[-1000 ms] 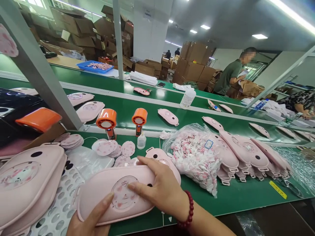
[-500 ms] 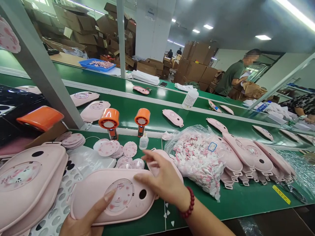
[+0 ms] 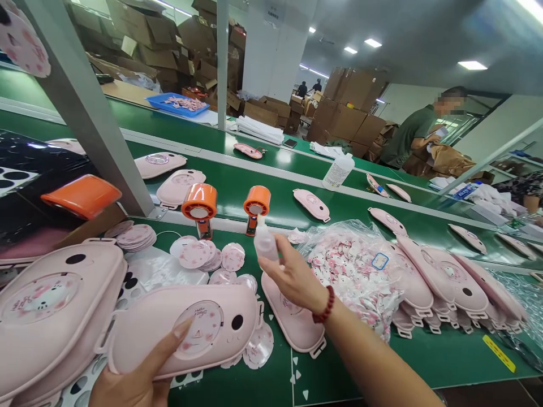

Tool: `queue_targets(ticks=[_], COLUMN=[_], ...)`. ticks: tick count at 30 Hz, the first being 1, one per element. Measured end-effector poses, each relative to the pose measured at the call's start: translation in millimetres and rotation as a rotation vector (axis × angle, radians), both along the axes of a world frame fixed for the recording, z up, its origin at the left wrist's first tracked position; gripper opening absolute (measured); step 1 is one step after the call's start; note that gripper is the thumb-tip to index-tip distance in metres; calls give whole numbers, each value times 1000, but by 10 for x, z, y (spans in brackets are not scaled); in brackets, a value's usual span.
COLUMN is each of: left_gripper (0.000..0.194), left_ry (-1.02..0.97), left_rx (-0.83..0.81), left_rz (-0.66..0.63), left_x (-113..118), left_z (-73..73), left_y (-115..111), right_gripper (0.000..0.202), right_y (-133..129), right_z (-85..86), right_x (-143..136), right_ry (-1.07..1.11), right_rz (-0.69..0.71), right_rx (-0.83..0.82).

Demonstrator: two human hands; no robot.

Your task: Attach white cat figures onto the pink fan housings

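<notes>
My left hand [image 3: 138, 362] grips a pale pink, oval plastic shell [image 3: 148, 316] by its lower left edge, thumb resting near the round printed disc [image 3: 207, 325] set into its face. Raised above the bench, my right hand [image 3: 292, 274] has its fingers wrapped round a small clear squeeze bottle [image 3: 265, 243] with a narrow tip. Beneath that hand lies another pink shell [image 3: 297, 328]. Loose round printed discs [image 3: 233, 257] are spread behind the held shell. Right of my right hand sits a clear plastic bag [image 3: 343, 260] full of small cat-face pieces.
Stacked pink shells stand at left [image 3: 42, 339] and right [image 3: 449, 282]. Two orange handheld fans [image 3: 199, 203] stand at the bench's back edge, by a metal post [image 3: 93, 113]. A green conveyor [image 3: 275, 195] carries more shells and a white bottle [image 3: 338, 171]. A person [image 3: 413, 133] stands beyond.
My right hand has left the held shell, moved up and taken hold of the small squeeze bottle, which is now lifted off the bench. My left hand still holds the shell, shifted slightly left.
</notes>
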State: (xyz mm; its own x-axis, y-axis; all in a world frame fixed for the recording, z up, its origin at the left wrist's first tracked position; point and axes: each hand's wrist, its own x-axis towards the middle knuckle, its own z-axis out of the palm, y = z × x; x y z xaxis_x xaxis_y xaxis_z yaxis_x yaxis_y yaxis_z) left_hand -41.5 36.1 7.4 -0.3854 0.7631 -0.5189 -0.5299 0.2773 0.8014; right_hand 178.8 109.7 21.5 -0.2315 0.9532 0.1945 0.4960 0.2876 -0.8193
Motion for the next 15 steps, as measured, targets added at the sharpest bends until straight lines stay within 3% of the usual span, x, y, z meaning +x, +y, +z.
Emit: queue_targets(ticks=[4,6,10,13,15], left_gripper=[56,51,41,28,28], left_ry=[32,49,154,390,430], left_rx=[65,85,62,77,81], left_rz=[3,3,26,-50,-84], left_x=[26,55,124,151,151], left_z=[20,58,234,334,320], left_y=[-4,-15,-41,-83,-125], right_gripper=[56,54,33,25,22], right_y=[-494,-660,-812,-836,-837], right_z=[226,243,224,244,269], right_x=[140,128,-8,-111,-162], right_ry=[83,248,520,489,439], right_rz=[152,88,-38,-85,-87], right_rx=[150,121,34,26,43])
